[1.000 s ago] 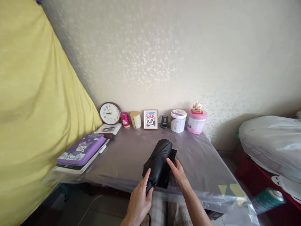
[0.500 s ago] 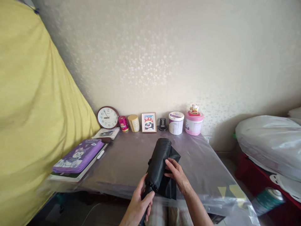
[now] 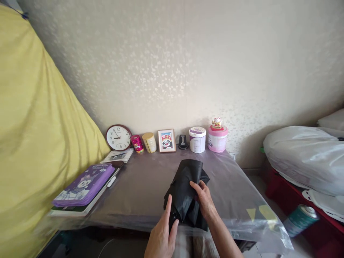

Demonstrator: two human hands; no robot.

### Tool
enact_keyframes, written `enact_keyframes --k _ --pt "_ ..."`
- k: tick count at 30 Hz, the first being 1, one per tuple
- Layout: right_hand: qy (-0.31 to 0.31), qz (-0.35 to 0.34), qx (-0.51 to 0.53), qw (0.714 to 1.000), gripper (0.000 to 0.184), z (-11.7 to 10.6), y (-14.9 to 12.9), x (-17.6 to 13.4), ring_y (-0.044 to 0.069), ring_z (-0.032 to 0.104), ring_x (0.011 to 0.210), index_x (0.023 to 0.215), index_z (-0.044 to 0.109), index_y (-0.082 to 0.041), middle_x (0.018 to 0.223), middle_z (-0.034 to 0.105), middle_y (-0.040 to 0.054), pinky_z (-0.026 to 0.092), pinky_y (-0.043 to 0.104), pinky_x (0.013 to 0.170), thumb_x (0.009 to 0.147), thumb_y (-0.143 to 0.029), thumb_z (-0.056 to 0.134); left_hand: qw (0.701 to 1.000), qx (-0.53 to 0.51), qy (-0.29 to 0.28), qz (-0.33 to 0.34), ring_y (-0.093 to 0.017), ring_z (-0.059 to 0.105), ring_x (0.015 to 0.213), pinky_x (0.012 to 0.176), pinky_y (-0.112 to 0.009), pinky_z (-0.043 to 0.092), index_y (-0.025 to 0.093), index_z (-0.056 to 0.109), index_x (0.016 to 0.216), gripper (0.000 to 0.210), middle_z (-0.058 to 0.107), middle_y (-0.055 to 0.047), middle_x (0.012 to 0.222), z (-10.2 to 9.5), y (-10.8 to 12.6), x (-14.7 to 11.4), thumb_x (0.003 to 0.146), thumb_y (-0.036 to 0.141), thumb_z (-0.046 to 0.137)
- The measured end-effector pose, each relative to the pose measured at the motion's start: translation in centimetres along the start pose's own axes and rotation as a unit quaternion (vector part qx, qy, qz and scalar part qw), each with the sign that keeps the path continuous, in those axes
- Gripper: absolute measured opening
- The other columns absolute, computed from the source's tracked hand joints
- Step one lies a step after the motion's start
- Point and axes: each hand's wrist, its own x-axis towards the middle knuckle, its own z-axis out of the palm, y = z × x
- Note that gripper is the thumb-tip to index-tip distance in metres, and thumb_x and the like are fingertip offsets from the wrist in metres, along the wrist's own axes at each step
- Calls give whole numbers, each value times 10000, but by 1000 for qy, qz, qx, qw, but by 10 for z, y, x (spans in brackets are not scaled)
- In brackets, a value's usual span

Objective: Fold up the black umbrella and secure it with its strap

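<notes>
A black folding umbrella (image 3: 183, 190) is held over the front part of the table, its canopy loose and bunched around the shaft. My left hand (image 3: 162, 229) is closed around the handle end, with the index finger stretched along the fabric; most of the handle is hidden behind this hand. On the right side of the canopy, my right hand (image 3: 203, 198) pinches a fold of the fabric between thumb and fingers. Loose black cloth hangs below and behind the right hand.
Along the wall stand a clock (image 3: 118, 137), a pink can (image 3: 137, 143), a yellow container (image 3: 149, 142), a framed panda picture (image 3: 167, 140) and tubs (image 3: 197, 140). A purple case (image 3: 84, 185) lies on books at left. A spray can (image 3: 301, 219) is beyond the table's right edge.
The canopy has come looser and wider, no longer rolled tight. My right hand now grips a fold of it, and my left index finger has extended. The view has shifted slightly.
</notes>
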Motion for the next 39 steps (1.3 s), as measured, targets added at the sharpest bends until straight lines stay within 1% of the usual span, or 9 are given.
enact_keyframes --k 4,6,9,14,18,27,31,35,39 --pt "-26 -43 -61 997 386 1 0 4 154 553 754 864 457 -149 808 570 39 445 215 576 700 -458 621 997 -68 -35 -9 -189 433 1187 990 -318 363 258 69 1434 678 282 -61 1411 2 2 -1 856 294 421" --pt "-48 -59 -95 993 435 -5 1 8 163 559 737 909 462 -147 809 564 46 463 242 571 704 -504 604 981 -172 -39 -77 -150 604 788 711 -290 507 272 83 1431 714 459 -91 1265 3 2 -1 830 318 467" --pt "-19 -111 -126 986 520 -24 -1 18 167 575 735 1025 472 -141 872 570 68 478 273 611 712 -543 575 928 -338 -28 -156 -54 386 365 364 -203 369 293 23 1422 783 558 9 753 1 1 0 814 392 507" --pt "86 -200 -174 960 501 -83 -4 40 166 576 744 1010 517 -124 860 585 82 467 294 697 726 -535 538 860 -483 -23 -166 -52 396 370 346 -165 289 274 119 1367 735 479 41 655 -7 -8 3 797 451 547" --pt "120 -172 -205 956 521 -129 9 53 175 585 724 1005 522 -117 860 590 93 470 300 675 710 -546 502 849 -497 -41 -173 -53 404 374 335 -171 296 195 267 1194 584 480 35 677 -5 -27 5 779 482 561" --pt "117 -149 -300 935 491 -145 23 50 190 604 712 1003 549 -155 863 625 80 443 302 703 716 -544 459 903 -341 -39 -258 -87 447 404 367 -185 331 221 136 1330 761 478 32 663 1 -54 2 758 530 531" --pt "113 -147 -307 933 469 -145 23 49 189 603 726 1001 547 -167 865 628 69 438 298 722 724 -531 445 944 -163 -25 -285 -104 510 477 407 -213 368 296 -110 1384 728 521 -85 969 -2 -41 -2 863 457 373" --pt "110 -157 -320 928 448 -146 25 50 192 601 733 997 551 -173 860 629 66 434 297 716 737 -518 432 967 162 56 -190 -263 541 1002 653 -306 460 287 -58 1429 608 285 -185 1317 1 -19 -9 910 304 259" --pt "105 -158 -330 925 420 -146 26 50 180 599 723 992 548 -181 857 624 52 430 288 711 754 -500 413 947 276 46 -160 -291 413 1178 692 -279 466 359 79 1419 680 3 -113 1451 9 -9 -9 840 105 327"
